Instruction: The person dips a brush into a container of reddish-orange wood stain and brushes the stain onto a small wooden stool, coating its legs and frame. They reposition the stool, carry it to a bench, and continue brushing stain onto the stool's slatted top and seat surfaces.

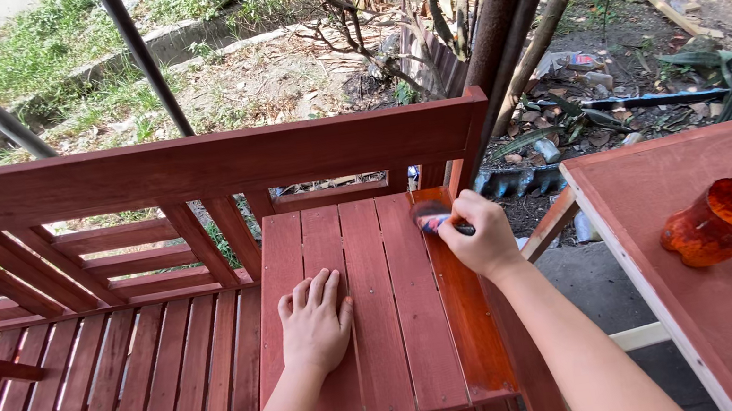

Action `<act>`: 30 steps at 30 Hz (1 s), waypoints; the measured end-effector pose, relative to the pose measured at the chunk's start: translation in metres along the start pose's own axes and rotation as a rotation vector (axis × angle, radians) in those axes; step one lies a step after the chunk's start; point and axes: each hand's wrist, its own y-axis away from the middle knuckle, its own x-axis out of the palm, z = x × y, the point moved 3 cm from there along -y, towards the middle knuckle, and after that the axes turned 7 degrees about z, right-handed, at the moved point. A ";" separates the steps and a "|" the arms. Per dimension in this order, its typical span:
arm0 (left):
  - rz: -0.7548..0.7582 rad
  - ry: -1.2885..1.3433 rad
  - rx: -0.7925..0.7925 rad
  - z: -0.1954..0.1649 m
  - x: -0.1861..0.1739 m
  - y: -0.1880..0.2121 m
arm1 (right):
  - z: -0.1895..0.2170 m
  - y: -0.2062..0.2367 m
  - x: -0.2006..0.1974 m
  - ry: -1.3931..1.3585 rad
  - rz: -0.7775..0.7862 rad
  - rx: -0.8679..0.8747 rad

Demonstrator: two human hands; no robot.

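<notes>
Fingers (464, 220) of our right hand (482, 235) were curled tight around the paintbrush (432, 218), bristles on the wet outer slat (465, 315). Our left hand (314, 322) lay flat, fingers together, on the slatted wooden armrest (378, 328).

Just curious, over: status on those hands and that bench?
Left hand flat on slats. Right hand grips brush, bristles on wet slat. Nothing blocking.

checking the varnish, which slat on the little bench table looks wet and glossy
The rightmost slat, under the brush in the right hand. It shines orange-red; the slats beside it look matte, including those under the flat left hand.
</notes>
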 end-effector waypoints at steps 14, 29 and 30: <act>0.086 -0.051 -0.054 -0.008 0.025 0.017 | 0.098 0.157 -0.077 -0.148 0.103 0.012; 0.313 -0.087 -0.073 -0.020 0.005 0.054 | 0.105 0.208 -0.129 -0.326 0.225 0.261; 0.313 -0.092 -0.073 -0.021 0.005 0.054 | 0.100 0.201 -0.130 -0.353 0.237 0.343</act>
